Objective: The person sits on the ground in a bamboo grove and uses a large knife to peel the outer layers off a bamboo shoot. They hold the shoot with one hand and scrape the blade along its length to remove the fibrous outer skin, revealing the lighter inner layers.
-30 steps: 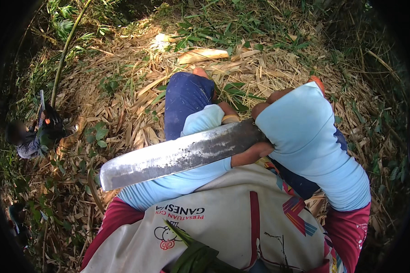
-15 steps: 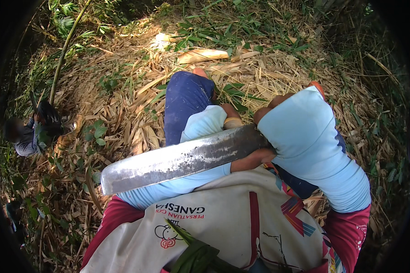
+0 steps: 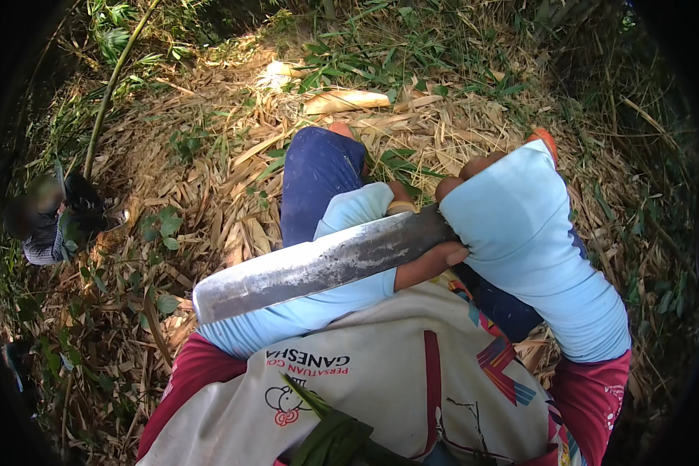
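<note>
Machete (image 3: 318, 268): broad steel blade lying across the person's lap, pointing left. Right hand (image 3: 462, 175) is clenching its handle; left hand (image 3: 400, 203) mostly hidden, grip untellable.

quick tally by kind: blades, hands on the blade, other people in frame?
Large knife blade: 1
Hands gripping its handle end, right hand: 1
Left hand, near the blade, grip hidden: 1
Other person, crouched at far left: 1
Total: 4
</note>
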`<state>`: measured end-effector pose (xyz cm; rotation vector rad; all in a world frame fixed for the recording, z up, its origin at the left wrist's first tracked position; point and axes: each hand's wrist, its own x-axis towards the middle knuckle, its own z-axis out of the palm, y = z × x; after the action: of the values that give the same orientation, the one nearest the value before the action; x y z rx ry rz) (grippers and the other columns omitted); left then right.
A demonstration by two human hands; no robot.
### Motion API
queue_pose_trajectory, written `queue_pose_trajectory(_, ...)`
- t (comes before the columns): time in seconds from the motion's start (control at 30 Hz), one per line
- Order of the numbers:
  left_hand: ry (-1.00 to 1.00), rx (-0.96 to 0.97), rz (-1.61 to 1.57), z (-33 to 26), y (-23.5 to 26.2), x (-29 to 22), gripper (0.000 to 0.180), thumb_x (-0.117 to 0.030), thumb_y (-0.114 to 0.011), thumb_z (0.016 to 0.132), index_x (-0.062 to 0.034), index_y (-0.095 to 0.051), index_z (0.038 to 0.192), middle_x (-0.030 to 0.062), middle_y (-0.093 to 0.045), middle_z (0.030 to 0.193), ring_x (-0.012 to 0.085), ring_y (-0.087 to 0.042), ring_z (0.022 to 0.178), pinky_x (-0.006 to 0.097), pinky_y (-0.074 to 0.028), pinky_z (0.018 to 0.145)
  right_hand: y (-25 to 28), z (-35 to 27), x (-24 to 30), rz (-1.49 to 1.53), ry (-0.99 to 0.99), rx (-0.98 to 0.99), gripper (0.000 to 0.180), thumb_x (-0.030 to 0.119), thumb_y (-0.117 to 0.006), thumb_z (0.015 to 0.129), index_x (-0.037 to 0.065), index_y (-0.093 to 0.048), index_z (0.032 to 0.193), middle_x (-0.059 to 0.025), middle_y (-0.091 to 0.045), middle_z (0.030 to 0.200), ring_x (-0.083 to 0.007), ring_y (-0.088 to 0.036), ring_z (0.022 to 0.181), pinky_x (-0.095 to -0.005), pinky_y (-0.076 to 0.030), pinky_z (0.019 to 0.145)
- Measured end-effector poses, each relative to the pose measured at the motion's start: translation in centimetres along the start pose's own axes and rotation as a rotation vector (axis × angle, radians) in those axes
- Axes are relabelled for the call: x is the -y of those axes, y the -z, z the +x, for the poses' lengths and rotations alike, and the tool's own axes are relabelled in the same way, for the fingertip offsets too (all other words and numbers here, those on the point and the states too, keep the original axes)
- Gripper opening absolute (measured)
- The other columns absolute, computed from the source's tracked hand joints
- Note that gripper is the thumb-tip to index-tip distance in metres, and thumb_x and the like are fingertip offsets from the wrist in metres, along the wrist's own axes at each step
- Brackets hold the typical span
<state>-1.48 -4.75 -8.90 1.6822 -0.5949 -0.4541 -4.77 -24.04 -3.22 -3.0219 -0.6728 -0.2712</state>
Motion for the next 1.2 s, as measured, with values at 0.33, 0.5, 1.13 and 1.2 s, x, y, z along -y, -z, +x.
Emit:
queue_pose_trajectory(0.33, 0.154, -0.103, 0.027, -0.4, 0.8, -1.6, 0.053, -0.034, -0.098, 0.064, -0.0038, -0.058, 0.082, -0.0027, -0.055, 0.070, 0.0060, -0.047, 0.065, 0.026, -0.041, 0.055, -1.3, 0.4, -3.9, 0.335, -0.393, -0.084, 0.021, 0.001, -0.071, 0.075, 0.006, -0.062, 0.093, -0.0178, -0.061, 0.081, -0.0356, -0.065, 0.079, -0.0391, -0.053, 0.068)
queue_pose_trajectory(0.5, -0.043, -0.188, 0.212, 1.2, 2.1, 0.5, 0.053, -0.035, -0.095, 0.064, -0.0034, -0.059, 0.084, 0.0032, -0.051, 0.074, 0.0162, -0.049, 0.068, 0.031, -0.043, 0.063, -7.4, -0.3, -7.5, 0.956, -0.744, -0.167, 0.025, 0.010, -0.075, 0.082, 0.002, -0.061, 0.102, -0.0058, -0.064, 0.088, -0.0164, -0.058, 0.076, -0.0316, -0.050, 0.071)
queue_pose_trajectory(1.13, 0.106, -0.266, -0.269, 2.2, 3.2, 1.0, 0.037, -0.023, -0.079, 0.086, -0.0028, -0.055, 0.105, 0.0019, -0.058, 0.088, 0.0100, -0.055, 0.074, 0.024, -0.046, 0.068, -6.5, -0.1, -4.4, 1.617, -0.712, -0.100, 0.038, 0.010, -0.070, 0.082, 0.002, -0.056, 0.117, -0.0007, -0.054, 0.083, -0.0083, -0.050, 0.071, -0.0229, -0.042, 0.065)
queue_pose_trajectory(1.2, 0.096, -0.281, -0.278, 2.3, 3.0, 0.6, 0.035, -0.025, -0.077, 0.088, -0.0026, -0.055, 0.104, 0.0014, -0.058, 0.085, 0.0092, -0.055, 0.069, 0.023, -0.046, 0.064, -6.6, -0.6, -4.6, 1.443, -0.714, -0.052, 0.033, 0.009, -0.071, 0.084, 0.003, -0.057, 0.114, 0.0002, -0.055, 0.083, -0.0071, -0.051, 0.072, -0.0225, -0.042, 0.064)
